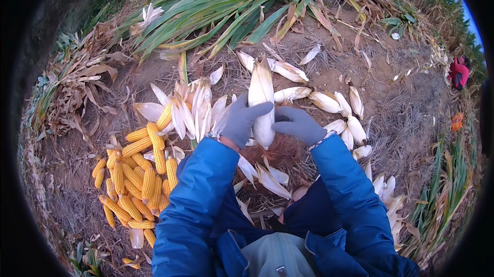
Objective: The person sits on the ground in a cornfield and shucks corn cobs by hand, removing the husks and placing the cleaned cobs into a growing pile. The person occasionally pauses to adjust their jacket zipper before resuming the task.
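Head view: wide fisheye, left one of side-by-side pair worn on person's head, facing steeply down and forward. Upright, unmirrored; picture's left, person's left. Nearest lens, along lower edge: grey-green cloth garment front [278,256] and padded blue jacket sleeves [194,194], seen from above. Farther out, around centre: grey-gloved left hand [242,121] and grey-gloved right hand [301,124]. Farther still, toward upper edge: long green-and-yellow leafy stalks [206,6]. Tilt takes in pale blue sky strip [470,17] at upper right. Straw-strewn brown ground [391,91] curves toward dark round rim [15,122].
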Motion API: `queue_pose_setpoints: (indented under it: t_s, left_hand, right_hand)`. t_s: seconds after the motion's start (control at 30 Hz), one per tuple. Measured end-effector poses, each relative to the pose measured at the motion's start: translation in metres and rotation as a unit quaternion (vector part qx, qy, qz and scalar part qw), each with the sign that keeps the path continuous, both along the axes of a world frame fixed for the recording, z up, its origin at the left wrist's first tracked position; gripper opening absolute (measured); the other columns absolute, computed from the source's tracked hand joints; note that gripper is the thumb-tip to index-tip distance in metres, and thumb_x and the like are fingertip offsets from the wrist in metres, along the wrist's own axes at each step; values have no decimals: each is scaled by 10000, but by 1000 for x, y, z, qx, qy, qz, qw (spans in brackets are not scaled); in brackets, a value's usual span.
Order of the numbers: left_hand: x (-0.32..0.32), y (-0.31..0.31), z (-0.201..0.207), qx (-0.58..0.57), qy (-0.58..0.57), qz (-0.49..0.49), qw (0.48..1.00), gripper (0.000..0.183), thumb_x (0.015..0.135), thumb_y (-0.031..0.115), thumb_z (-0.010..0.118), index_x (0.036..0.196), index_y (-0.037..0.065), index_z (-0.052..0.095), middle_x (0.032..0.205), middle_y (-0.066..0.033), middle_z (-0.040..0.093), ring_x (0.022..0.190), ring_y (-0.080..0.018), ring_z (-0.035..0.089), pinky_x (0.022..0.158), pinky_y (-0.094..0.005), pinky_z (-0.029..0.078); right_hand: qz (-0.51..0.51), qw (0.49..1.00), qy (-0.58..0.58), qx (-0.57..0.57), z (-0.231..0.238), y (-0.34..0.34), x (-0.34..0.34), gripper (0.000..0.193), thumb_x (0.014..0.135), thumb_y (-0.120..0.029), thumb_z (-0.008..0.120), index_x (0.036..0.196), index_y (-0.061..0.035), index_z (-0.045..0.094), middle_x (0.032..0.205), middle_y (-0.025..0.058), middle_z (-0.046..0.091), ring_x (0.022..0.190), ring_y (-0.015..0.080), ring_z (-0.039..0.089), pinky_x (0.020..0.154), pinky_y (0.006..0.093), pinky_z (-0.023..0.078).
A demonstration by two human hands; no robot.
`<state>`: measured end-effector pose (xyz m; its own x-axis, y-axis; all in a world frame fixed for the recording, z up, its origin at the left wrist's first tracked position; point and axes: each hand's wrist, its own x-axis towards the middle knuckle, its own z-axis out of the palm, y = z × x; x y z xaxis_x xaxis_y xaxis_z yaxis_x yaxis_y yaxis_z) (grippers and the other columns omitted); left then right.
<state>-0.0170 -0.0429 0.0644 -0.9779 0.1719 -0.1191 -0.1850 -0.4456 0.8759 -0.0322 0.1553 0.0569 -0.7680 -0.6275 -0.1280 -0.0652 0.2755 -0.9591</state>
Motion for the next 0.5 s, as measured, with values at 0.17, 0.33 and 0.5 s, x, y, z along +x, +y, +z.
queue_pose_setpoints:
  t_s: [0.17, 0.33, 0.5]
  left_hand:
    - [1, 10, -9, -248, 105, 48, 962, 628, 629, 207, 791, 1134, -36, 507, 984, -147, 613, 861, -219, 620, 736, -336, 507]
    - [3, 22, -12, -417, 178, 91, 887, 681, 577, 251, 789, 1149, -2, 519, 1031, -172, 592, 933, -281, 601, 792, -376, 486]
    - [2, 25, -5, -466, 186, 68, 862, 714, 562, 271, 769, 1188, 32, 523, 1078, -190, 569, 1010, -354, 557, 853, -419, 460]
  right_hand:
    - [-218, 952, -46, -208, 33, -7, -2, 401, 903, -244, 575, 1226, -12, 528, 1056, 81, 610, 855, 140, 624, 685, 254, 497]
    - [-258, 948, -5, -187, 35, -8, -12, 328, 875, -213, 604, 1119, 8, 600, 936, 49, 616, 848, 107, 578, 754, 258, 482]
    - [-254, 946, -23, -199, 32, -7, -17, 235, 862, -185, 590, 972, 18, 631, 850, 29, 610, 754, 89, 550, 682, 250, 468]
